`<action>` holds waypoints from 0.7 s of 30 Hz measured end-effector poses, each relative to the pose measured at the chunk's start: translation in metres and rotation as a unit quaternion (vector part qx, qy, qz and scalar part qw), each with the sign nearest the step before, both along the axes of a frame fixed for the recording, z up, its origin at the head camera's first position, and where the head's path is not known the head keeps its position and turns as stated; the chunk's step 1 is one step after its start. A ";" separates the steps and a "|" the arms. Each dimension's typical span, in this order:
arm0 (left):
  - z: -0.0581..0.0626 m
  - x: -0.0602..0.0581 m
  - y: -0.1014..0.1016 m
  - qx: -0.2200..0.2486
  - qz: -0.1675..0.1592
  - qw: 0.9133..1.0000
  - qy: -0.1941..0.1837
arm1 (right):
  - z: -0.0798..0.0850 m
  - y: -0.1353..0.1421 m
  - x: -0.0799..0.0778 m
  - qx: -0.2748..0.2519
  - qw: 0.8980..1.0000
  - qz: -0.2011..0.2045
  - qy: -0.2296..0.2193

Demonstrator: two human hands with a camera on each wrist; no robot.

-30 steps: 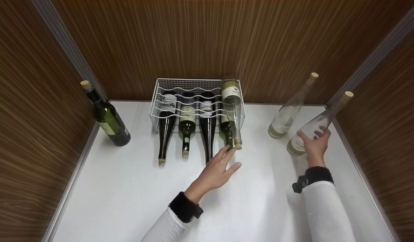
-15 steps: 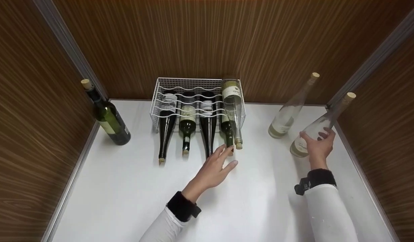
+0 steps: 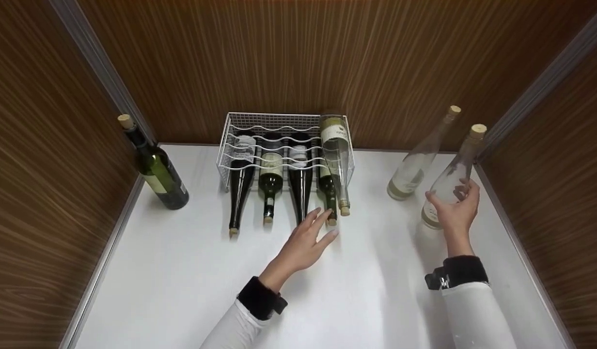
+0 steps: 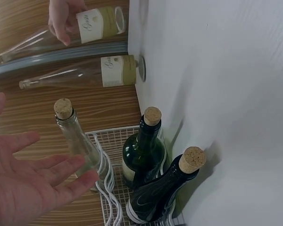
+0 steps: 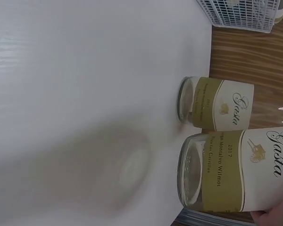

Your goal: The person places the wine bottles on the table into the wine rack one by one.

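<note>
My right hand (image 3: 457, 213) grips a clear glass bottle (image 5: 221, 172) with a cork and a white-and-gold label. The bottle stands nearly upright, its base slightly above the white surface. A second clear bottle (image 3: 409, 172) stands just to its left. My left hand (image 3: 301, 246) holds nothing; its fingers (image 4: 68, 165) are spread near the bottle necks at the rack's right end. In the white wire rack (image 3: 285, 116) dark corked bottles (image 3: 270, 182) lie with necks forward. Another clear bottle (image 3: 334, 132) lies on top at the right, above a green bottle (image 3: 326, 183).
A green corked bottle (image 3: 160, 177) stands at the left near the side wall. Brown wood-grain panels (image 3: 289, 58) enclose the white surface (image 3: 182, 271) at the back and both sides, with grey trim in the corners.
My right hand has brought the gripped bottle more upright, its cork swinging left, and its base now sits off the surface. My left hand has drawn back slightly from the clear bottle's cork.
</note>
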State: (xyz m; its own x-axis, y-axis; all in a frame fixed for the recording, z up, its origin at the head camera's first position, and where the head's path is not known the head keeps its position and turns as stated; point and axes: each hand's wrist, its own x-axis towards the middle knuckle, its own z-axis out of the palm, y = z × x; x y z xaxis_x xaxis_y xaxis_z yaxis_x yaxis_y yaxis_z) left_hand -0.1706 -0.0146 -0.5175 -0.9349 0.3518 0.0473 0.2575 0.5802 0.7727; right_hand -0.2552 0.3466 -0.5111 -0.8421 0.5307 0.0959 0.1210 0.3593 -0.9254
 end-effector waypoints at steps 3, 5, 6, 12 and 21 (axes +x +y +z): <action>0.000 0.000 -0.002 0.006 0.000 1.000 -0.009 | 0.004 -0.008 0.005 0.019 0.999 0.026 0.011; 0.000 -0.001 -0.004 0.009 0.000 1.000 -0.013 | 0.005 -0.012 0.008 0.034 0.998 0.044 0.020; 0.001 -0.001 -0.005 0.013 0.001 1.000 -0.012 | 0.005 -0.014 0.009 0.045 0.997 0.053 0.028; 0.005 -0.004 -0.010 0.036 0.022 0.999 0.024 | 0.005 -0.026 0.016 0.124 0.985 0.093 0.082; 0.023 -0.014 -0.017 0.067 0.050 0.992 0.091 | 0.011 -0.041 0.023 0.207 0.961 0.144 0.112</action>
State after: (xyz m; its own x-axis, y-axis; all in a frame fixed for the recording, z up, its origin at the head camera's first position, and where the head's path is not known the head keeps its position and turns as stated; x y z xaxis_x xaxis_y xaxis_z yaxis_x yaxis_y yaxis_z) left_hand -0.1842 -0.0316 -0.4950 -0.9366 0.2376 0.2577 0.3458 0.5055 0.7905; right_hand -0.2319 0.3056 -0.5000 -0.8814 0.1564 0.4457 -0.2245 0.6915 -0.6867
